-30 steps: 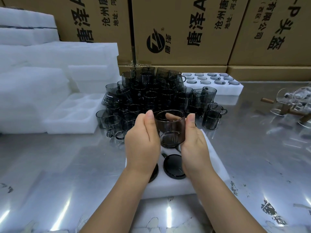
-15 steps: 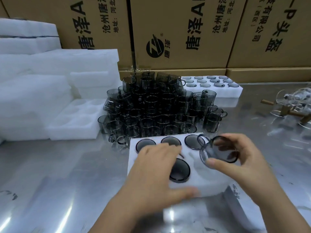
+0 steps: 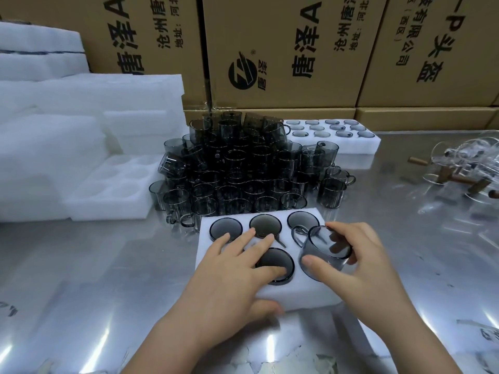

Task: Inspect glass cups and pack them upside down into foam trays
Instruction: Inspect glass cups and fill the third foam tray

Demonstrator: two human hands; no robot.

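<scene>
A white foam tray [image 3: 272, 294] lies in front of me on the steel table. Several smoky grey glass cups sit upside down in its holes, among them one [image 3: 275, 265] in the near row. My left hand [image 3: 237, 268] lies flat on the tray with fingers spread, pressing it down. My right hand [image 3: 359, 260] grips a grey glass cup [image 3: 324, 252] by its wall over the tray's near right hole, base up and slightly tilted, handle pointing left. Behind the tray stands a heap of loose grey cups [image 3: 243, 168].
A filled foam tray [image 3: 337, 143] sits at the back right of the heap. An empty foam tray [image 3: 113, 190] and stacked foam blocks [image 3: 54, 147] are on the left. Cardboard boxes [image 3: 283, 49] line the back. Clear glassware with wooden handles [image 3: 459, 171] lies far right.
Both hands first held the cup upright in front of me. The left hand let go and dropped onto the tray; the right hand turned the cup over and lowered it at the tray's right side.
</scene>
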